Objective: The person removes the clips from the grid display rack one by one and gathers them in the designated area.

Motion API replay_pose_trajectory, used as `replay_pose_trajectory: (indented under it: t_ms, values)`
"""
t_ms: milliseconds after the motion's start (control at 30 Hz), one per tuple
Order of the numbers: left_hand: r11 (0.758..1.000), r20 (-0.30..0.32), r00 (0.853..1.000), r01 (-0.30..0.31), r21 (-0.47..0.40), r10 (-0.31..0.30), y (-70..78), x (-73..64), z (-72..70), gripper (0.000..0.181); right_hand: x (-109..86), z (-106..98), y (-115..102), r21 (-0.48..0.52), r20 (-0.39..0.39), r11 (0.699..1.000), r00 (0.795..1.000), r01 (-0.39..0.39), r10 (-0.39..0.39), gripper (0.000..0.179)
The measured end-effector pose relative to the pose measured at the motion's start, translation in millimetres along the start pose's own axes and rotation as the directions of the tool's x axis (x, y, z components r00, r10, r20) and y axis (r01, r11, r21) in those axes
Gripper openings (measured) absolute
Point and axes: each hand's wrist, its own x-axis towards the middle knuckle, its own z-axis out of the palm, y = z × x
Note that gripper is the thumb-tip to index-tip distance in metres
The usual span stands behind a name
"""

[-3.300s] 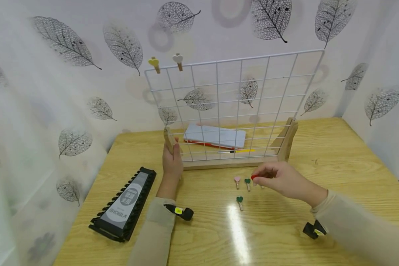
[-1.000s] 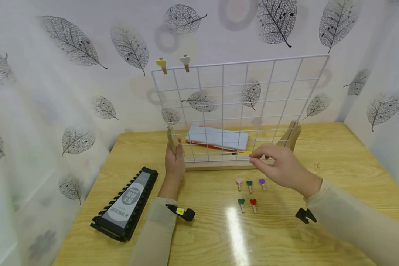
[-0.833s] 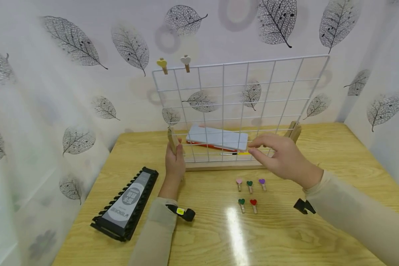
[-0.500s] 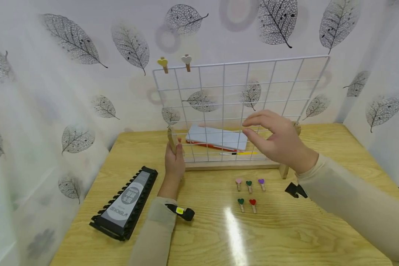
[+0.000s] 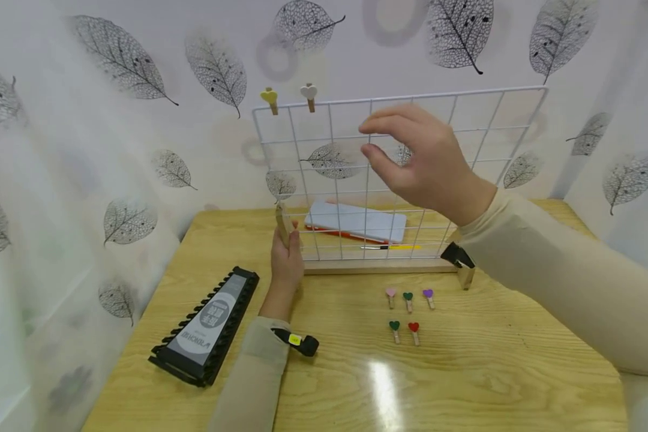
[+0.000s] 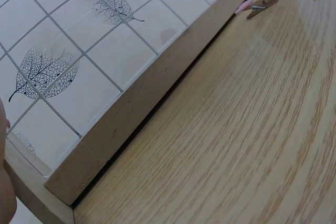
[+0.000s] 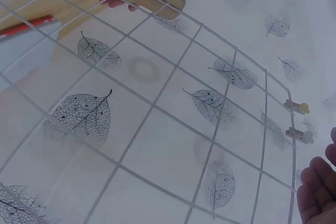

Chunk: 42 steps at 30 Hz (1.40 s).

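Note:
A white wire grid rack (image 5: 421, 96) stands upright in a wooden base. My left hand (image 5: 287, 261) grips the rack's left wooden support (image 5: 284, 227), thumb in front. In the head view my right hand (image 5: 423, 159) is raised before the upper grid, thumb and fingers apart and nothing between them. A yellow heart clothespin (image 5: 269, 97) and a white heart clothespin (image 5: 309, 92) are clipped on the top wire, left of that hand. The right wrist view shows my right fingers (image 7: 317, 187) close to the white heart clothespin (image 7: 300, 136).
Several heart clothespins lie before the rack: pink (image 5: 391, 293), purple (image 5: 428, 294), red (image 5: 414, 328), one green (image 5: 407, 297) and another green (image 5: 394, 326). Behind the wires are a pale flat case (image 5: 351, 221) and a yellow-handled brush (image 5: 402, 247). A black wrench holder (image 5: 207, 324) lies at left.
My right hand lets go of the red clothespin, now on the table, then rises up and left to the upper grid, its fingers spreading. My left hand stays on the support.

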Motion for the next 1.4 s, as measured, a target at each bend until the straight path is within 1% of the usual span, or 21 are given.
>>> replay_pose_trajectory:
  t_ms: [100, 167, 233, 300, 400, 500, 667, 800, 900, 1000, 1133, 1267, 1333, 1367, 1400]
  values:
    - [1.0, -0.001, 1.0, 0.003, 0.002, -0.003, 0.5, -0.5, 0.0, 0.031, 18.3, 8.7, 0.5, -0.044, 0.019, 0.998, 0.999, 0.041, -0.04, 0.024]
    - [1.0, 0.0, 1.0, -0.005, -0.01, 0.005, 0.3, -0.6, 0.1, 0.031, 31.0, 13.8, 1.3, -0.056, 0.032, 0.998, 0.999, 0.029, -0.027, 0.026]
    - [0.999, 0.002, 1.0, -0.023, -0.022, 0.023, 0.2, -0.5, 0.2, 0.031, 43.4, 17.6, 1.9, -0.058, 0.053, 0.998, 0.998, -0.028, 0.031, 0.028]
    - [0.998, -0.001, 0.999, -0.047, -0.03, 0.047, -0.1, -0.2, 0.2, 0.03, 55.0, 20.8, 1.7, -0.042, 0.09, 0.992, 0.989, -0.117, 0.12, 0.03]
    - [0.997, -0.008, 0.997, -0.077, -0.024, 0.077, -1.0, 0.6, 0.4, 0.028, 69.5, 25.4, 1.0, -0.049, 0.169, 0.973, 0.958, -0.226, 0.231, 0.033]
    - [0.995, -0.008, 0.996, -0.094, -0.016, 0.093, -0.8, 1.3, 0.6, 0.029, 77.7, 28.7, 1.6, -0.05, 0.221, 0.959, 0.934, -0.278, 0.282, 0.031]
    - [0.994, -0.003, 0.994, -0.108, -0.011, 0.108, -0.7, 1.1, 0.2, 0.037, 81.0, 30.0, 2.8, -0.043, 0.257, 0.936, 0.902, -0.349, 0.348, 0.027]
    - [0.995, -0.006, 0.996, -0.094, -0.014, 0.094, -2.2, 1.5, 0.4, 0.033, 81.4, 28.3, 1.7, -0.038, 0.27, 0.912, 0.875, -0.408, 0.403, 0.025]
    - [0.996, -0.011, 0.996, -0.084, -0.021, 0.083, -2.9, 1.6, 0.5, 0.028, 81.3, 28.0, 0.7, -0.016, 0.28, 0.898, 0.861, -0.439, 0.426, 0.023]
    - [0.997, -0.011, 0.997, -0.075, -0.021, 0.074, -2.5, 1.7, 0.9, 0.028, 81.0, 27.5, 0.1, 0.004, 0.287, 0.891, 0.854, -0.454, 0.434, 0.021]
    - [0.998, 0.003, 0.999, -0.051, -0.021, 0.051, -0.4, 1.7, 1.1, 0.029, 81.1, 26.2, -0.4, -0.009, 0.294, 0.88, 0.84, -0.475, 0.456, 0.019]
    - [0.999, 0.019, 0.999, -0.037, -0.022, 0.038, 22.9, -2.9, -2.8, 0.028, 81.7, 24.9, -0.8, -0.017, 0.299, 0.865, 0.823, -0.502, 0.483, 0.02]
    - [0.999, 0.021, 0.999, -0.049, -0.022, 0.05, 33.7, -5.8, -4.9, 0.028, 81.7, 24.6, -0.7, -0.006, 0.302, 0.857, 0.816, -0.516, 0.493, 0.02]
    - [0.998, 0.021, 0.998, -0.056, -0.025, 0.056, 38.5, -6.9, -5.6, 0.027, 81.8, 24.5, -0.5, -0.001, 0.303, 0.853, 0.812, -0.523, 0.498, 0.02]
    - [0.998, 0.02, 0.998, -0.059, -0.03, 0.059, 38.9, -7.1, -5.5, 0.027, 81.8, 24.2, -0.5, 0.005, 0.303, 0.848, 0.809, -0.53, 0.504, 0.019]
